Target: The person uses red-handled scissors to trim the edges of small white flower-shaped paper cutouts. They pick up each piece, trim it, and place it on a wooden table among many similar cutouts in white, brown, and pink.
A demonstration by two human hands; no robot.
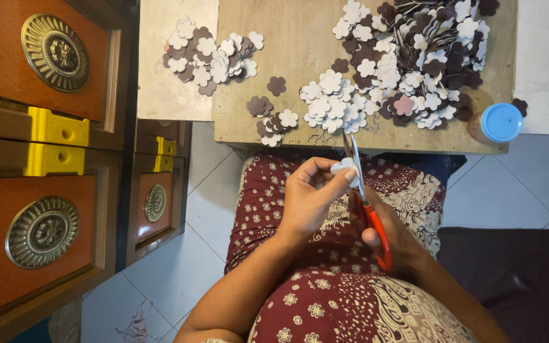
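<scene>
The left hand [309,200] pinches a white flower piece [343,168] at its one o'clock; the right hand [392,238] grips red scissors [368,209], blades pointing toward twelve, alongside the piece, below the tabletop [287,38].

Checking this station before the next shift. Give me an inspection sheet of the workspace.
Surface: wooden board across a pale table, tiled floor below.
Job's things: red-handled scissors; a small white piece at the blades.
Clutter: big heap of white and brown flower cutouts, a smaller pile, a few strays; blue lid.
Hands: left hand pinches the piece; right hand works the scissors.
Cables: nothing seen.
Surroundings: brown boxes with metal medallions and yellow clips; dark cushion.
</scene>
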